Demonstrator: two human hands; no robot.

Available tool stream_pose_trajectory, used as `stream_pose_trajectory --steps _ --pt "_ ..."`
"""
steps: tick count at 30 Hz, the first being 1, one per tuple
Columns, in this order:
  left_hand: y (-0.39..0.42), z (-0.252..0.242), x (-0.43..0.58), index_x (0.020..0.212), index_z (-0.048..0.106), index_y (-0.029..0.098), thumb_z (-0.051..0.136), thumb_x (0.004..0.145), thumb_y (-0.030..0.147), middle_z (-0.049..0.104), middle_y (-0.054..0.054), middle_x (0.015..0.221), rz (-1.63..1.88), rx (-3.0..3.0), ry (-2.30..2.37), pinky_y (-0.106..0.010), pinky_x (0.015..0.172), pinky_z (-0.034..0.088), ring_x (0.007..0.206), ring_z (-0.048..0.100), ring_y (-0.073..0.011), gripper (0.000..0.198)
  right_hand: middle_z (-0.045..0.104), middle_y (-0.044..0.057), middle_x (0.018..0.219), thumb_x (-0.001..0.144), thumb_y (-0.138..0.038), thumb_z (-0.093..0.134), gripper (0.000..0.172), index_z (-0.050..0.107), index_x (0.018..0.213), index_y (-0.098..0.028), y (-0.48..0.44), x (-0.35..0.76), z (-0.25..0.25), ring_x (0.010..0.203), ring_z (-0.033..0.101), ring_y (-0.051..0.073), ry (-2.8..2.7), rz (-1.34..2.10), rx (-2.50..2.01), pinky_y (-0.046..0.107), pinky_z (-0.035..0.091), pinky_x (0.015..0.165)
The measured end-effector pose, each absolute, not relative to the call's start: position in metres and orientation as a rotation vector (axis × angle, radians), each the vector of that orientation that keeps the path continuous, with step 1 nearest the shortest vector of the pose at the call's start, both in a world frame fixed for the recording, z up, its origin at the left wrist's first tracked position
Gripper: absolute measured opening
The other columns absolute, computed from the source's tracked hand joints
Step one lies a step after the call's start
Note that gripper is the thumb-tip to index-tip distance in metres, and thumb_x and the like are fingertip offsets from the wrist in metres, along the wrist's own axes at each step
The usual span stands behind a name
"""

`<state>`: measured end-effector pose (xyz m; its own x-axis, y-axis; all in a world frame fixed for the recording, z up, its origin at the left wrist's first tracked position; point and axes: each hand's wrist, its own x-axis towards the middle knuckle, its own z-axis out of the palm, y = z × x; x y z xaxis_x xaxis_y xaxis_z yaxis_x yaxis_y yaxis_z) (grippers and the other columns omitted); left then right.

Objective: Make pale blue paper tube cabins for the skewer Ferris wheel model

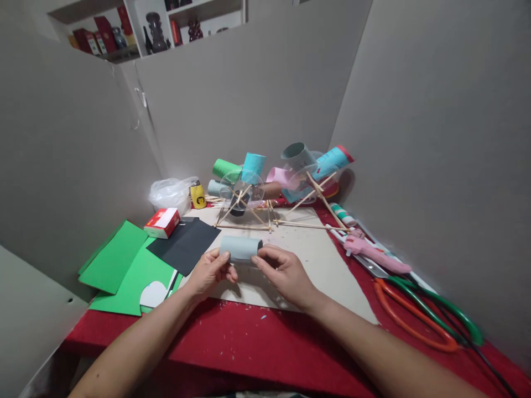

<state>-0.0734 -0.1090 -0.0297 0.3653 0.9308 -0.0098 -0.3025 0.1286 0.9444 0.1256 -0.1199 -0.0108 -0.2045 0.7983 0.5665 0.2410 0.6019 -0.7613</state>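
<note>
A pale blue paper tube (239,247) lies sideways between my two hands, just above the cream board (319,271). My left hand (209,272) pinches its left end, thumb in front. At the dark open right end, my right hand (286,273) grips the rim between thumb and fingers. Behind the tube stands a wheel-like model (241,193) of clear discs, sticks and coloured paper tubes. To its right is a second such model (311,179) with larger tubes on a stick frame. Black paper (185,243) lies left of my left hand.
Green paper sheets (116,260), a red-and-white box (162,223), a plastic bag (170,193) and a yellow cup-like item (198,195) are at left. Scissors (415,315) and a pink glue gun (373,251) lie along the right. Grey panels surround the red-covered table (249,345).
</note>
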Motion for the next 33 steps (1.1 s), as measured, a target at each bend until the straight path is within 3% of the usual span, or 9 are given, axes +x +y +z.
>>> stream_pose_trajectory --steps 10,18,23,28,33 --pt "-0.102 -0.033 -0.075 0.086 0.06 0.012 0.074 0.076 0.038 0.065 -0.002 0.062 1.022 1.035 0.722 -0.018 0.05 0.045 0.05 0.06 -0.0101 0.031 0.052 0.0 0.061 0.087 -0.023 0.056 0.025 0.058 0.063 -0.017 -0.125 0.119 -0.015 0.057 0.049 0.013 -1.771 0.561 -0.817 0.024 0.038 0.055" --pt "-0.096 -0.028 -0.086 0.088 0.06 0.013 0.078 0.073 0.033 0.059 0.002 0.063 0.973 0.897 0.676 -0.017 0.047 0.045 0.046 0.054 -0.0069 0.031 0.06 0.001 0.066 0.091 -0.025 0.054 0.021 0.068 0.077 -0.018 -0.124 0.131 -0.004 0.06 0.055 0.013 -1.536 0.536 -0.774 0.025 0.042 0.056" --pt "-0.094 -0.028 -0.09 0.087 0.062 0.012 0.075 0.076 0.029 0.057 0.002 0.062 0.946 0.872 0.619 -0.017 0.048 0.045 0.046 0.053 -0.0061 0.025 0.065 0.004 0.083 0.088 -0.019 0.058 0.011 0.069 0.092 -0.02 -0.114 0.135 -0.007 0.072 0.059 0.015 -1.495 0.327 -0.747 0.026 0.047 0.059" --pt "-0.092 -0.031 -0.09 0.09 0.062 0.011 0.076 0.075 0.026 0.059 0.001 0.066 0.927 0.839 0.614 -0.016 0.047 0.044 0.045 0.052 -0.0044 0.026 0.063 0.006 0.095 0.086 -0.019 0.062 0.021 0.068 0.107 -0.022 -0.108 0.13 -0.016 0.074 0.061 0.015 -1.637 0.278 -0.686 0.029 0.052 0.062" --pt "-0.09 -0.039 -0.088 0.089 0.062 0.009 0.074 0.076 0.024 0.058 0.0 0.066 0.897 0.793 0.619 -0.015 0.045 0.045 0.045 0.053 -0.0056 0.023 0.066 0.007 0.088 0.089 -0.018 0.059 0.021 0.069 0.107 -0.022 -0.107 0.128 -0.023 0.075 0.063 0.017 -1.72 0.233 -0.704 0.031 0.053 0.066"
